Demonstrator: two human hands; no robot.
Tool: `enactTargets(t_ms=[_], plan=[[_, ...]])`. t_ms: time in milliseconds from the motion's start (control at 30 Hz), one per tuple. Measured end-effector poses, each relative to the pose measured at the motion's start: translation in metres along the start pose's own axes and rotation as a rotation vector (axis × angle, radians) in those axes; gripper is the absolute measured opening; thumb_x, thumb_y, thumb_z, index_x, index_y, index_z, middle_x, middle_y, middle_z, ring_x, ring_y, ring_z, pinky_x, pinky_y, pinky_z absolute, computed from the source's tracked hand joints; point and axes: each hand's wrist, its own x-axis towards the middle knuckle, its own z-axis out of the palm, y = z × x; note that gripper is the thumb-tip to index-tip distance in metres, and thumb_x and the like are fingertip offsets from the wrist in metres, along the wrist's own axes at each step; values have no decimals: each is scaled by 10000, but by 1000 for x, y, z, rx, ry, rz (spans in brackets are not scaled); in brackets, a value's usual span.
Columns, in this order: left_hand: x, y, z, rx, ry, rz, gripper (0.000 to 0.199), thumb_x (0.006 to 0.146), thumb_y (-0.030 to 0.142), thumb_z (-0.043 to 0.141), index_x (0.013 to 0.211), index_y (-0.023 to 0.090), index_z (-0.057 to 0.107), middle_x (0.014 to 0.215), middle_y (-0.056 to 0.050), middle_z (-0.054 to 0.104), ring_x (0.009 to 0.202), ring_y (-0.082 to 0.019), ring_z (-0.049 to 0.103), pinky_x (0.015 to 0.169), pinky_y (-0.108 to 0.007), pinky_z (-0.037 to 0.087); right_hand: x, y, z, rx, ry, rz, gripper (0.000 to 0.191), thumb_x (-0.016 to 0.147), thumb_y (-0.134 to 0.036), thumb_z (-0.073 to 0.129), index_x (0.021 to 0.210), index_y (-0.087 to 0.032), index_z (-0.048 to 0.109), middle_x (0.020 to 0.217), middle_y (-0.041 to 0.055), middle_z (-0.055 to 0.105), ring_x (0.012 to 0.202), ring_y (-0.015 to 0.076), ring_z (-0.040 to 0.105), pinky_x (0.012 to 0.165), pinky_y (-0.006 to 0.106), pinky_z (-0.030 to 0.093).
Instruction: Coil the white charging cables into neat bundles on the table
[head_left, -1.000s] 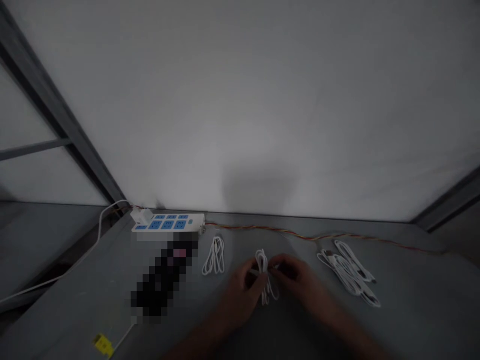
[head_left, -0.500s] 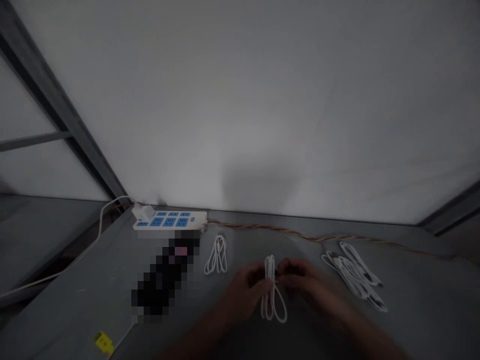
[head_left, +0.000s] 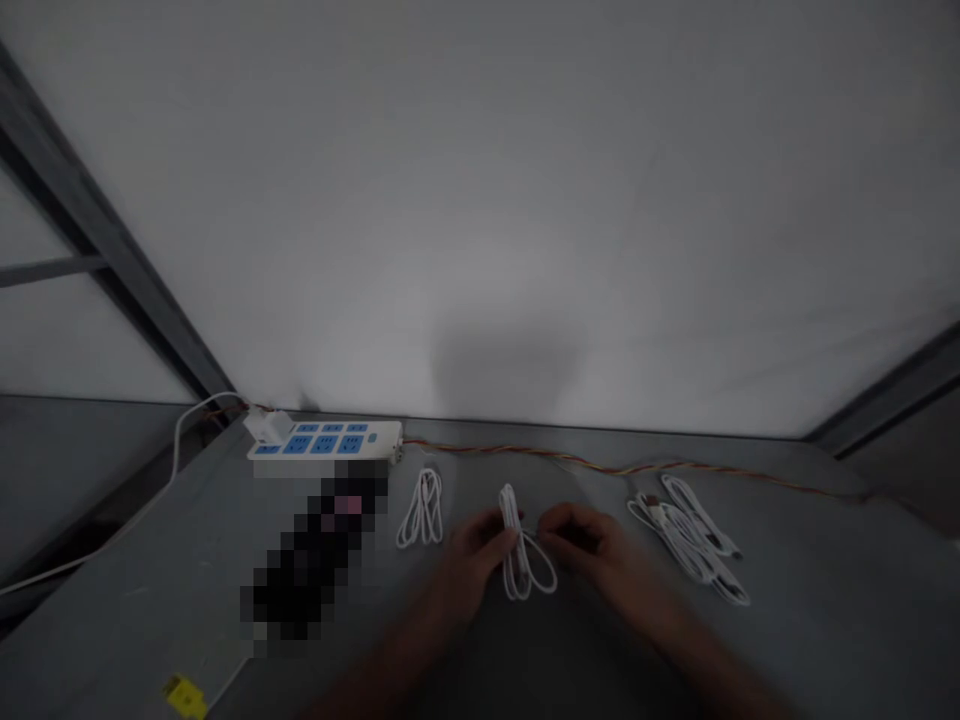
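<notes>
Left hand (head_left: 469,565): thumb and fingers pressed together, pinching the upper stem of the white cable (head_left: 511,530). Right hand (head_left: 581,540): fingers curled, tips closed on a thin strand at the right side of the same cable; motion blur hides the exact grip. The hands are just apart, with the cable between them.

Cable is folded into long loops, held upright above the gray table (head_left: 480,480), and its lower loops hang near or on the surface; contact is unclear. It sits mid-table, close to the near edge of the view.

Left of the hands: a smaller coiled white cable (head_left: 420,515) on the table, just beside the left hand. Farther left: a pixelated dark object (head_left: 311,555), unidentifiable. Right of the hands: a loose pile of white cables (head_left: 686,535).

Far edge: a white power strip with blue sockets (head_left: 375,433), with a white plug (head_left: 264,428) in its left end. A twisted red-yellow wire (head_left: 600,466) runs right along the far edge. Yellow tag (head_left: 184,697) at near left. White wall (head_left: 480,200) behind.
</notes>
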Motion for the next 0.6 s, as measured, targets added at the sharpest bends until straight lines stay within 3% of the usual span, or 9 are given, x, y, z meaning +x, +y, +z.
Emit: enactTargets(t_ms=[100,233,367,600], plan=[[-2,0,1,-52,4,-30,378,698,413,793,1003,195,740,813,-14,697,758,-156,608,718,-256,440,0,2,0,-7,-15,1,284,795,-464,666,783,-181,637,696,9,586,661,153,530,601,252,397],[-2,-1,0,-112,-104,-44,364,700,395,799,989,180,754,791,-30,699,736,-145,603,727,-246,436,1,2,0,25,-67,12,275,810,-457,646,814,-182,633,699,9,584,654,153,518,603,256,398],[-2,1,0,-83,-186,-56,347,711,405,785,960,163,761,721,-9,650,614,-94,514,588,-206,351,2,0,1,55,-80,4,281,799,-464,648,828,-185,621,717,5,585,641,147,505,604,257,401],[-2,3,1,117,-93,-52,342,748,456,717,899,150,744,644,10,603,574,-111,474,567,-236,308,-4,2,-1,-198,83,-118,248,879,-439,561,864,-199,620,742,22,603,668,173,538,604,272,416]])
